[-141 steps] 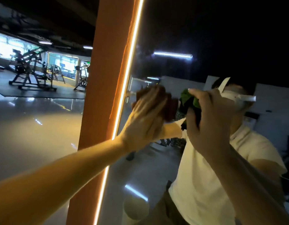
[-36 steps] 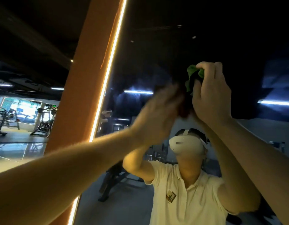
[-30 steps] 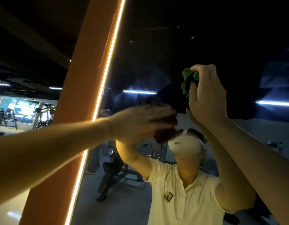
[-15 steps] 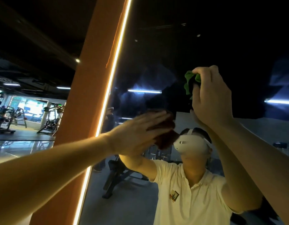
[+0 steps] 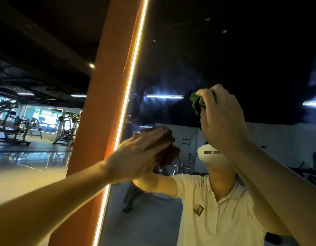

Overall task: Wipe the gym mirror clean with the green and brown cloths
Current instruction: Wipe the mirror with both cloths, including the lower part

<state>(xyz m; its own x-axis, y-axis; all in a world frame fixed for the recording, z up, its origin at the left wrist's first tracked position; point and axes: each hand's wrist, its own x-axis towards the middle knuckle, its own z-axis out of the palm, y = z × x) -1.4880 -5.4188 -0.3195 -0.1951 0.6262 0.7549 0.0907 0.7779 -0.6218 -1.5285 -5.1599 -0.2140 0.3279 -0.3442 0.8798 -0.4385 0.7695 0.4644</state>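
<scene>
The gym mirror [image 5: 171,64] fills the right of the view, dark with hazy smears near its upper middle. My left hand [image 5: 137,155] presses the brown cloth [image 5: 168,152] flat against the glass with straight fingers, close to the mirror's lit left edge. My right hand [image 5: 219,119] is higher and to the right, fingers curled round the bunched green cloth [image 5: 196,102], which it holds against the glass. Most of the green cloth is hidden behind that hand.
An orange pillar [image 5: 104,121] with a bright light strip [image 5: 128,86] borders the mirror on the left. Beyond it lies the glossy gym floor [image 5: 25,171] with weight machines [image 5: 13,128]. My reflection in a pale shirt [image 5: 216,215] shows in the glass.
My left hand with the brown cloth swept down from beside the green cloth and then leftward toward the light strip. My right hand with the green cloth stayed nearly where it was.
</scene>
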